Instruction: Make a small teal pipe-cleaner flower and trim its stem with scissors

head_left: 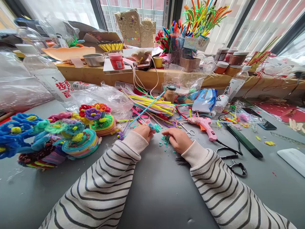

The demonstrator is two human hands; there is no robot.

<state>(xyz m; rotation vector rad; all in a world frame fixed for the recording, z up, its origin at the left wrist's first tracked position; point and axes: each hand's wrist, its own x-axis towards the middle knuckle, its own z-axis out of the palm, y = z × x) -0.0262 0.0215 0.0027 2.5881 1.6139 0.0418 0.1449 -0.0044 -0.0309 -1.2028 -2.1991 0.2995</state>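
Observation:
My left hand is closed on a small teal fuzzy piece, which sticks out past the fingertips near the middle of the grey table. Just to the right, my right hand rests low over the table with its fingers bent to the left, over teal fuzzy scraps. Whether those fingers pinch any scraps is too small to tell. Small scissors and a pink glue gun lie beyond my right hand.
Pipe-cleaner flowers stand at left. A bundle of pipe cleaners and a brown jar lie ahead. Black-handled scissors, a green-black cutter and a phone are at right. Bottles line the shelf's foot.

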